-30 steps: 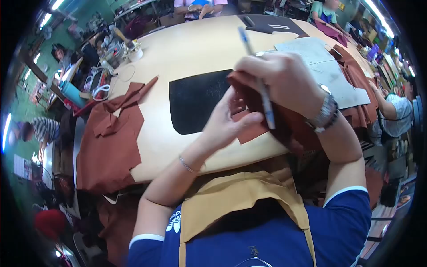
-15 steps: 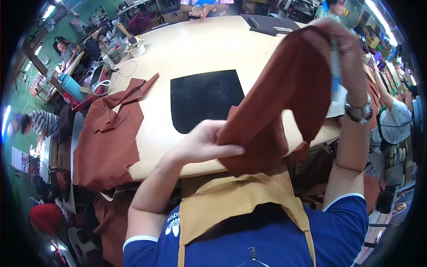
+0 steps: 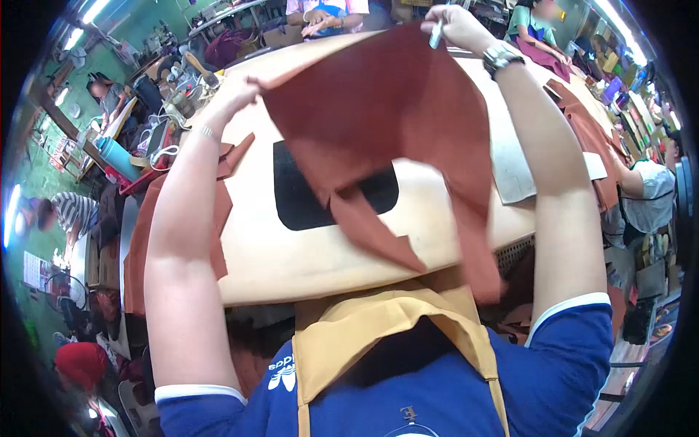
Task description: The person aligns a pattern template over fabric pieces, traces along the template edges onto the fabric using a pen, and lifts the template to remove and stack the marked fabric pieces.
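A large reddish-brown leather piece (image 3: 386,102) hangs spread in the air between my hands, its lower strips dangling over the table. My left hand (image 3: 244,95) is closed on its left corner. At the upper right corner my right hand (image 3: 455,28) pinches the leather and also keeps a pen (image 3: 436,34) among its fingers. Beneath the raised leather, a black rounded panel (image 3: 295,197) lies on the pale table (image 3: 255,262), partly covered from view.
More brown leather (image 3: 145,255) drapes over the table's left edge. Grey pattern sheets (image 3: 513,167) lie at the right beside further brown leather (image 3: 582,124). A turquoise bottle (image 3: 118,157) and tools stand at the back left. Several people work around the table.
My hands have moved apart and forward, lifting and spreading the leather that was folded between them. My left hand has gone to the left and up.
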The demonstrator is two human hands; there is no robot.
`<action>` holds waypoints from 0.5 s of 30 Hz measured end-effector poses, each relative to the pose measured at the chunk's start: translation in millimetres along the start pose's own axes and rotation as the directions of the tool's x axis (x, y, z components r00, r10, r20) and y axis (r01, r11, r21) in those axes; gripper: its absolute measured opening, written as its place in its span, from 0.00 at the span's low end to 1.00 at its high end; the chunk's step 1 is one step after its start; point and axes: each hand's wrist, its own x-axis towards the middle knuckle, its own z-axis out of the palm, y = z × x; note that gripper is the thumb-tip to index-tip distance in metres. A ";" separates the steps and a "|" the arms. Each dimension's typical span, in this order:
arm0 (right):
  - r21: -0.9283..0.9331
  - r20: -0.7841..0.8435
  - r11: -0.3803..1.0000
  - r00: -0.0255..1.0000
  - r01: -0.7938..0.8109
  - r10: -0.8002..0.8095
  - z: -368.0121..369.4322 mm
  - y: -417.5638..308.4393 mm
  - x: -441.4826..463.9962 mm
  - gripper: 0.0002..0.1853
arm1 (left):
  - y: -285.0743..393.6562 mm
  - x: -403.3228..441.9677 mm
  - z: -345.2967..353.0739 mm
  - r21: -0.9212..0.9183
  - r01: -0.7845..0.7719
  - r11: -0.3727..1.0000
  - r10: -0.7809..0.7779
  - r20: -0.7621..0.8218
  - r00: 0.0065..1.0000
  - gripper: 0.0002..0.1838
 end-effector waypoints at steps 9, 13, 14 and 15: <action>0.019 -0.714 0.905 0.640 0.424 -0.285 -56.9 -47.7 -3.5 0.14 | 99.0 2.9 -86.9 0.114 -0.683 0.722 0.438 -0.839 0.323 0.13; -0.321 -0.652 0.898 0.618 0.300 -0.439 -33.4 32.7 -41.5 0.09 | 52.8 -35.9 -36.3 0.399 -0.597 0.696 0.635 -0.731 0.251 0.10; -0.255 -0.623 0.928 0.688 0.271 -0.372 -11.6 32.1 -53.9 0.09 | 36.6 -43.3 -13.0 0.452 -0.563 0.692 0.672 -0.688 0.274 0.09; -0.216 -0.618 0.910 0.672 0.355 -0.409 14.0 13.9 -78.4 0.10 | 17.7 -46.0 18.0 0.192 -0.648 0.737 0.560 -0.710 0.426 0.13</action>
